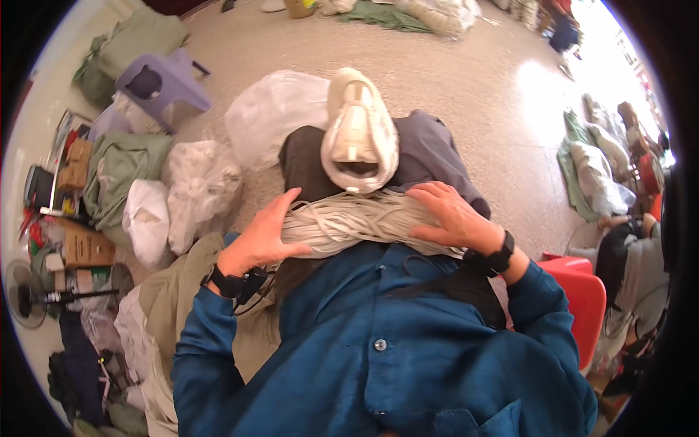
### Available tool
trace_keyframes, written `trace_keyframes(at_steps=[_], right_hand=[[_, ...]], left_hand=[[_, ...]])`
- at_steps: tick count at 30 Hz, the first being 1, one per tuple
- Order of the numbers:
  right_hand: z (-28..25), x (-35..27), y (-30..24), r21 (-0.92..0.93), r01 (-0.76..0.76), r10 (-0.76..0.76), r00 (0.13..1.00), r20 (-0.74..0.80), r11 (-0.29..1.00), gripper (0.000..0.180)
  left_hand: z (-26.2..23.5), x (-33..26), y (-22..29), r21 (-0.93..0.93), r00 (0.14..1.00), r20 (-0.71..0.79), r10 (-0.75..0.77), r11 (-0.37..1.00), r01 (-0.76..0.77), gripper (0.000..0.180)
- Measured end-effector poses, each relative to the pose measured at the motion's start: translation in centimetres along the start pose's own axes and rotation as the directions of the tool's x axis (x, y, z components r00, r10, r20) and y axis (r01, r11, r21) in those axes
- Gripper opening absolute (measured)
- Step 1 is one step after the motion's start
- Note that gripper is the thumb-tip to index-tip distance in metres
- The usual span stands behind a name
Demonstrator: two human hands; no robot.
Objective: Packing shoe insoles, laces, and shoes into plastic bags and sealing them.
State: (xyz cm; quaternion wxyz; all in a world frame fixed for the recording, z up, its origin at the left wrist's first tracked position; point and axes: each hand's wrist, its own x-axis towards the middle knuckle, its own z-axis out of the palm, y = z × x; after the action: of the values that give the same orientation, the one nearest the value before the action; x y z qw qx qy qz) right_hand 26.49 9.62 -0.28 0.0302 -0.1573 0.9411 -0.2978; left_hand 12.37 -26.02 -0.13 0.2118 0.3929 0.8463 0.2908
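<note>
A thick bundle of cream-white shoelaces lies crosswise on my lap. My left hand rests at its left end, thumb and fingers spread around the edge. At the right end, my right hand lies over the laces with its thumb and fingers apart. Both hands are open and touch the bundle without closing on it. Just beyond the laces, a cream sneaker sits between my knees, its dark opening toward me. No laces show threaded across its front. Some of the bundle's ends are hidden under my hands.
A clear plastic bag lies on the floor beyond my left knee. Filled bags and a purple stool stand at the left, near a fan. At the right are a red chair, wrapped bundles and another person.
</note>
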Motion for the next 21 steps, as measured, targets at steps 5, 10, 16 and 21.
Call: trace_keyframes(at_steps=[5, 10, 16, 21], right_hand=[[-0.6, -0.2, -0.6, -0.051, 0.025, -0.019, 0.994, 0.104, 0.998, 0.068], [-0.6, 0.1, -1.7, -0.114, 0.033, -0.023, 0.996, 0.089, 0.993, 0.067], [-2.0, 0.4, -4.4, -0.065, 0.101, -0.104, 0.994, -0.043, 0.993, 0.048], [-2.6, 1.0, -6.8, 0.115, 0.111, -0.102, 0.991, -0.081, 0.987, 0.034]], left_hand=[[2.8, -3.2, -2.7, 0.157, 0.995, -0.09, 0.039, 0.987, -0.025, 0.102], [2.0, -1.7, -4.2, 0.073, 1.0, -0.005, 0.002, 0.997, -0.002, 0.075], [0.6, -1.5, -3.3, -0.014, 0.981, 0.195, -0.016, 1.0, 0.019, 0.047], [-1.9, -2.4, 0.7, -0.408, 0.926, 0.366, 0.09, 0.91, 0.073, 0.053]])
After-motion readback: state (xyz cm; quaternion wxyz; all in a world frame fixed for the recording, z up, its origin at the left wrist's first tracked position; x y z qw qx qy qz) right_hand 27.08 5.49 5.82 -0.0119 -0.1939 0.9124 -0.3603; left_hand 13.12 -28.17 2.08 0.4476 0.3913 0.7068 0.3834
